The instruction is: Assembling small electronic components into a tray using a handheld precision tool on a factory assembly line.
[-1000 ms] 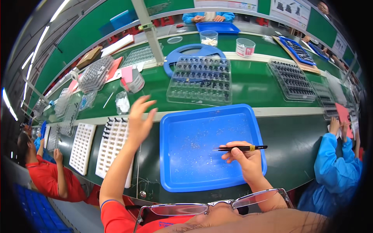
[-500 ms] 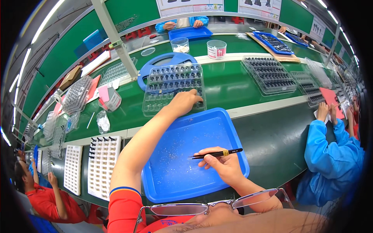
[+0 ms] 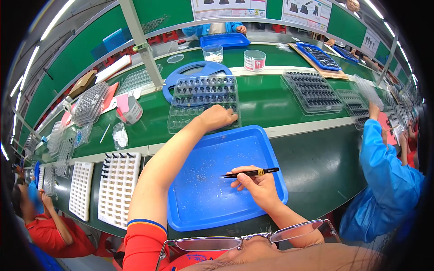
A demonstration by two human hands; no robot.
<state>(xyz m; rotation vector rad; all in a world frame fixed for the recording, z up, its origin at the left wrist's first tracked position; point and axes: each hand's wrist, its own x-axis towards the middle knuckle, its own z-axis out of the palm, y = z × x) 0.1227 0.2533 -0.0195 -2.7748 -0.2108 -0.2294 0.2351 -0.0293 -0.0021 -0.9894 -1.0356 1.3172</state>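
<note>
the left hand rests, fingers curled and empty, on the clear parts tray. the right hand pinches black tweezers (lying sideways, tip pointing left) over the blue tray.

I see clear plastic blister tray with dark parts, flat on green belt | black gold-banded tweezers, level, tips left, over blue plastic tray

Your left hand rests on the clear parts tray; your right hand pinches black tweezers over the blue tray.
</note>
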